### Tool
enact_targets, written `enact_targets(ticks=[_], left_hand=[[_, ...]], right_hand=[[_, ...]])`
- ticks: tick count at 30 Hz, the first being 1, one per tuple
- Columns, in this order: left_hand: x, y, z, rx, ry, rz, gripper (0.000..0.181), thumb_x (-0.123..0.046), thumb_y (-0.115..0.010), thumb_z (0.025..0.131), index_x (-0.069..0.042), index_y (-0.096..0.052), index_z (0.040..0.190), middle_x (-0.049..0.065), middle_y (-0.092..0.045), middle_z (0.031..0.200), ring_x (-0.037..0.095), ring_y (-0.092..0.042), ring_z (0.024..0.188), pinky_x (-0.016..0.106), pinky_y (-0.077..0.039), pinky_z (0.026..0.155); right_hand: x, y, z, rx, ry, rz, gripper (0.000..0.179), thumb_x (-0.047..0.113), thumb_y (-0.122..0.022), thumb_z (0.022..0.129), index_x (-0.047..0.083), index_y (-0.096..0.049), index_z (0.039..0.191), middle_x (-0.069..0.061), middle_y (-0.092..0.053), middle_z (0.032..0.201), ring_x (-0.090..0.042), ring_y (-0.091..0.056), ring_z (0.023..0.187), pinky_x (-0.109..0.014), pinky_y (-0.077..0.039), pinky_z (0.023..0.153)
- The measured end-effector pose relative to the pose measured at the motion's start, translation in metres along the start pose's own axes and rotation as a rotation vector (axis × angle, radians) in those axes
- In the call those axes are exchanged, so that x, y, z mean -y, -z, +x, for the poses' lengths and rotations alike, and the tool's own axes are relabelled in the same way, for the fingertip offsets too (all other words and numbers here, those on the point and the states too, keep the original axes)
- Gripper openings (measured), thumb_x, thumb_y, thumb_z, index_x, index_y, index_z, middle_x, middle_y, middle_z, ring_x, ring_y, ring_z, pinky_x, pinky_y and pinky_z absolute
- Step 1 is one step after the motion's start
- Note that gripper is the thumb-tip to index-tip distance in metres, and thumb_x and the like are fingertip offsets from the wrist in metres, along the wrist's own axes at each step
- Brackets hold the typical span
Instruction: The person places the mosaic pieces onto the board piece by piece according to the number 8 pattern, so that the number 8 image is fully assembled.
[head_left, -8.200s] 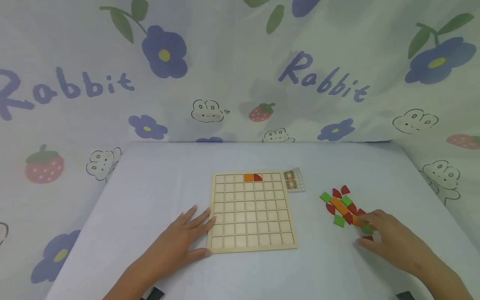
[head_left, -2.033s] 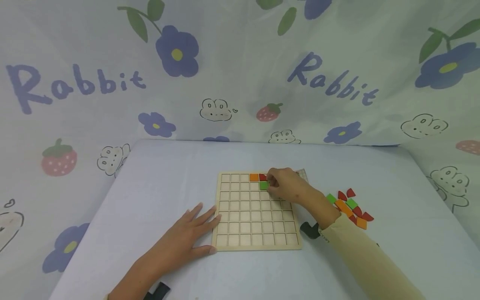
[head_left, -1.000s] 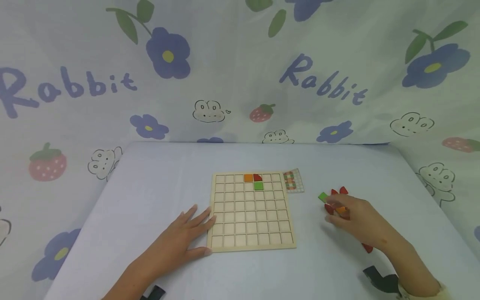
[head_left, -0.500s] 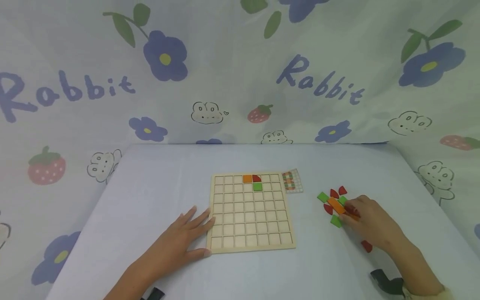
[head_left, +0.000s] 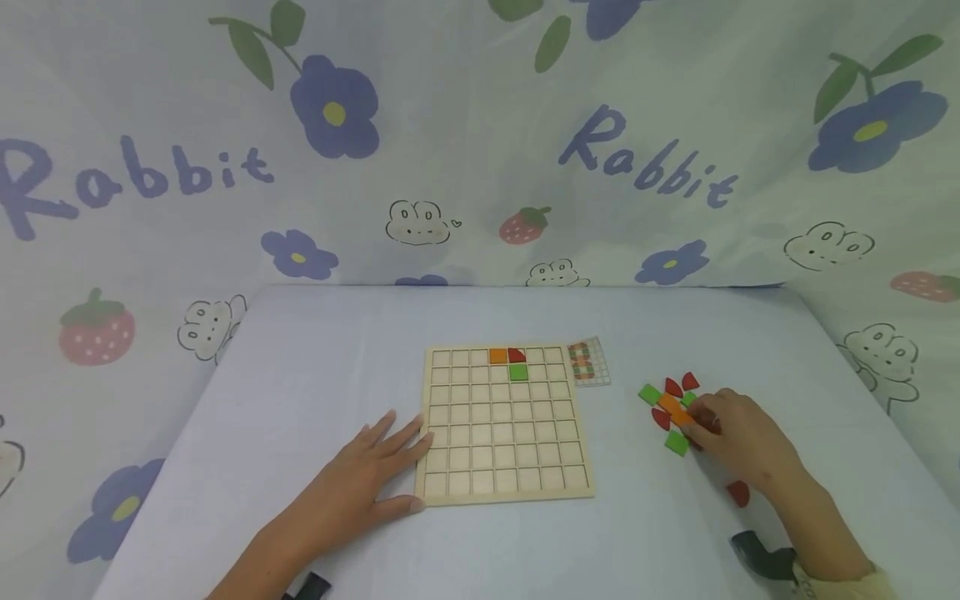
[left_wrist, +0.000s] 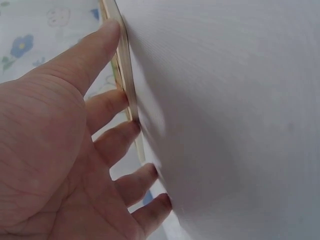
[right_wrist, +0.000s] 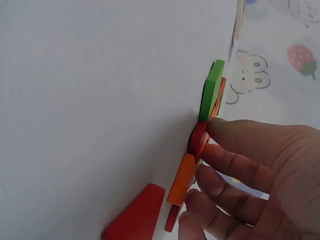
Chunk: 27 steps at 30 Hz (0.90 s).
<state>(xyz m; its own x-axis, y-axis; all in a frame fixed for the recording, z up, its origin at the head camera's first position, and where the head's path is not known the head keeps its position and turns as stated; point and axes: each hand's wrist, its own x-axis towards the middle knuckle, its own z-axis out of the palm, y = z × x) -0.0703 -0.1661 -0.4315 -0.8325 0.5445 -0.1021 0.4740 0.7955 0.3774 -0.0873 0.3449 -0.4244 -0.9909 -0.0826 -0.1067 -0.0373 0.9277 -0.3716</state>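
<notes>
My left hand [head_left: 367, 475] lies with fingers spread at the left edge of the square wooden grid board [head_left: 457, 458]. In the left wrist view, the thumb and fingertips touch the board's rim [left_wrist: 127, 75]. On the board's back rows lie an orange square tile [head_left: 498, 357], a red quarter-circle tile [head_left: 516, 356] and a green square tile [head_left: 518, 372]. My right hand [head_left: 742, 442] is over the loose tiles at right. Its thumb and forefinger pinch a red tile [right_wrist: 198, 138], partly hidden behind the fingers, beside an orange tile [right_wrist: 182, 179] and a green tile [right_wrist: 213, 87].
Loose green, red and orange tiles [head_left: 649, 394] cluster by my right hand. A separate red tile [head_left: 738, 493] lies nearer me. A small pattern card [head_left: 588, 362] touches the board's back right corner. White cloth [head_left: 337, 350] covers the table, and a printed curtain [head_left: 465, 150] hangs behind.
Since two seconds ago my right hand has gone from the board back to the loose tiles, leaving the green square tile there. In the last half second it hardly moves; my left hand stays put.
</notes>
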Motion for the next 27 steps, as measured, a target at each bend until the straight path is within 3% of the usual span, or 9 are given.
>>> enact_targets(ticks=[16,27], left_hand=[[0.0,0.001,-0.001,-0.02,-0.023,0.006,0.078,-0.049,-0.078,0.09,-0.018,-0.051,0.157,0.002,-0.037,0.167,0.041,-0.023,0.156,0.059,-0.026,0.124],[0.0,0.001,0.0,-0.016,-0.018,0.005,0.078,-0.049,-0.078,0.09,-0.018,-0.051,0.157,0.001,-0.036,0.168,0.04,-0.022,0.156,0.06,-0.025,0.124]], right_hand=[[0.001,-0.002,-0.006,0.015,-0.033,0.018,0.034,0.021,-0.078,0.094,-0.003,-0.072,0.118,0.0,-0.069,0.09,-0.023,-0.06,0.086,-0.05,-0.061,0.077],[0.005,0.007,-0.015,0.102,-0.064,0.06,0.04,0.012,-0.081,0.091,-0.004,-0.068,0.125,-0.014,-0.072,0.111,-0.036,-0.066,0.103,-0.054,-0.062,0.085]])
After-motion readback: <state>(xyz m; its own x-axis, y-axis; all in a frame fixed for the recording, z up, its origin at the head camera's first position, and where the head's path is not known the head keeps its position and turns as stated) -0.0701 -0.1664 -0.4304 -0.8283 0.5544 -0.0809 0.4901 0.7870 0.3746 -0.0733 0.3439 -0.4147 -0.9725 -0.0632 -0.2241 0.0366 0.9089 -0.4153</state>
